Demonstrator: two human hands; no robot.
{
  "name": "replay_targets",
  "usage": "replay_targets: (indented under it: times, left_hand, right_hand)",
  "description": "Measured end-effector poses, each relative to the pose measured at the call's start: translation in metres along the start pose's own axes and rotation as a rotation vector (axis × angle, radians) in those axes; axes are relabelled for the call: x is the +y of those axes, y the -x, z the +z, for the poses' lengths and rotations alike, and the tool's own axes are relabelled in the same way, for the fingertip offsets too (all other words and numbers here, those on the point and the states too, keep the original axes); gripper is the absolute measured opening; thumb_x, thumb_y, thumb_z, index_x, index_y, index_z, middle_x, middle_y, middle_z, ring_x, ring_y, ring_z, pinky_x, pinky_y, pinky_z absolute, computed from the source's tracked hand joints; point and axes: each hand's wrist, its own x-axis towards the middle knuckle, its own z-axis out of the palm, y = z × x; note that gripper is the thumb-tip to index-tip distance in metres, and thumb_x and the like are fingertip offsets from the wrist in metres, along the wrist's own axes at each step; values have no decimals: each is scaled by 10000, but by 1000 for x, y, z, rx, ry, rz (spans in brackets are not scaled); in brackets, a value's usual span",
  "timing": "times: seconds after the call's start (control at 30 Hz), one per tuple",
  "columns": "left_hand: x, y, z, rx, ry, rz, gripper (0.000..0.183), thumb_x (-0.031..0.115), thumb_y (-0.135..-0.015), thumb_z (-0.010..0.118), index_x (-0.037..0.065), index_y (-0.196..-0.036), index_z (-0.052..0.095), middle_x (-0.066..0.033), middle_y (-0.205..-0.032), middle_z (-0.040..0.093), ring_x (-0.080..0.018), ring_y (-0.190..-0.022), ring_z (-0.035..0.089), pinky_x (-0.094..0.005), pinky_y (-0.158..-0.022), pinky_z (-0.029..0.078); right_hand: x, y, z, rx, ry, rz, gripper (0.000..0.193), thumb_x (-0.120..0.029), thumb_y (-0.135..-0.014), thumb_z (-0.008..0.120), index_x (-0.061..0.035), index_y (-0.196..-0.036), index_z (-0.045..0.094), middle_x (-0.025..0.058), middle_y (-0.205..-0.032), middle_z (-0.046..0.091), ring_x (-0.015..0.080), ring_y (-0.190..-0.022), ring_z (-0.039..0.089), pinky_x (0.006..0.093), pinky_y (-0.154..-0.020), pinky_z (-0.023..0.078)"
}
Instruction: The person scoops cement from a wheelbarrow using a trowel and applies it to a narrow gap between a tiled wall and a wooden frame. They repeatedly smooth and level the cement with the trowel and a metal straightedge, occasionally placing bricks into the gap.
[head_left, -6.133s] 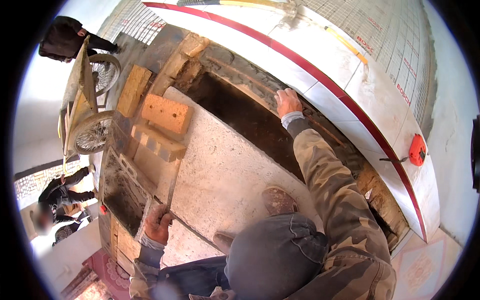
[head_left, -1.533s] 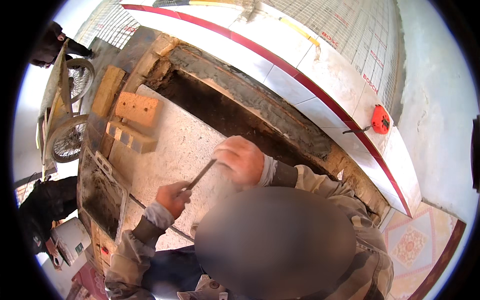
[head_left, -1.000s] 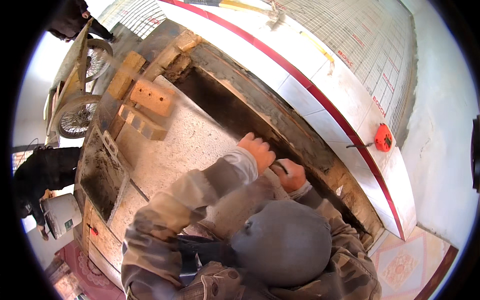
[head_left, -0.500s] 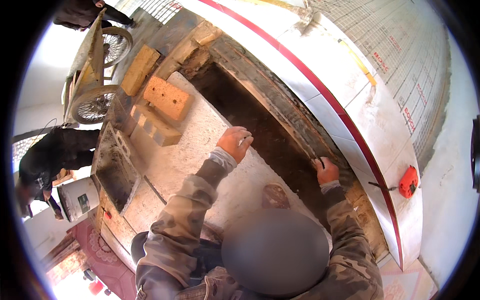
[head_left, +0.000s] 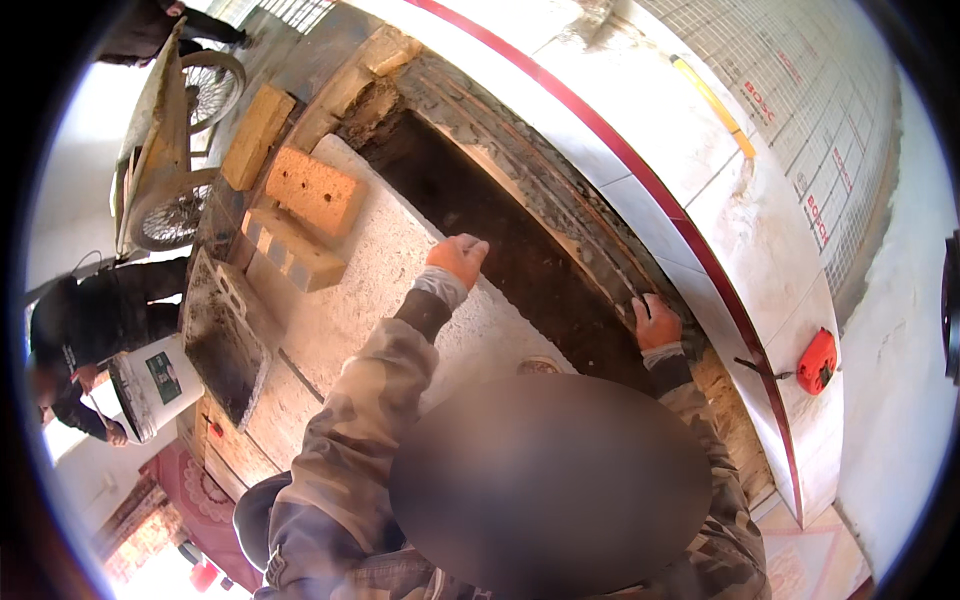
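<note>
My left hand hovers at the trench-side edge of the pale rough slab, fingers drawn together in a pinch. Anything between those fingertips is too small to make out. Across the dark trench, my right hand is at the cement-smeared ledge, its fingers curled closed. A small dark mark shows by its fingers; what it grips, if anything, I cannot tell. A large blurred dark round shape covers the lower middle and part of my right forearm.
Bricks rest at the slab's left, beside a mortar trough. A co-worker holds a white bucket next to it. A two-wheeled cart stands farther back. A red tape measure and yellow tool lie on the white tiled surface.
My left hand has shifted slightly left and its fingers look more tightly pinched. My right hand stays at the ledge. The co-worker's bucket has turned, and the whole view has shifted a little.
</note>
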Motion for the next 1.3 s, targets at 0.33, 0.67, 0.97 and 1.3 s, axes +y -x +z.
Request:
replay_targets:
  times: [0.33,0.67,0.97,1.3]
  left_hand:
    - [-17,-134,25,24,433,-325,447,432,-849,686,-2,-945,730,-172,-810,724,-314,-805,709,-397,-761,534]
    - [-12,-217,36,218,240,-204,471,435,-838,750,-21,-953,731,-94,-753,702,-184,-621,642,-360,-577,516]
    - [32,-212,9,127,56,-422,629,524,-726,780,-35,-1007,723,-192,-1009,726,-308,-922,706,-403,-830,543]
    - [29,-222,10,85,-241,-201,536,457,-794,629,-30,-998,716,-225,-1052,707,-370,-1017,677,-419,-885,526]
  right_hand:
    - [-22,-3,2,121,166,-53,170,-123,-842,690,-50,-992,655,138,-957,577,366,-970,556,471,-863,462]
    - [-29,0,3,78,164,31,209,-143,-821,706,-61,-1005,649,123,-1010,603,353,-1004,564,459,-888,457]
    - [-26,11,8,165,160,141,171,-127,-836,695,-60,-989,661,130,-1015,602,367,-999,560,470,-891,459]
    - [-26,9,3,75,265,67,197,-189,-879,642,-66,-1030,675,131,-999,646,339,-1055,584,467,-971,438]
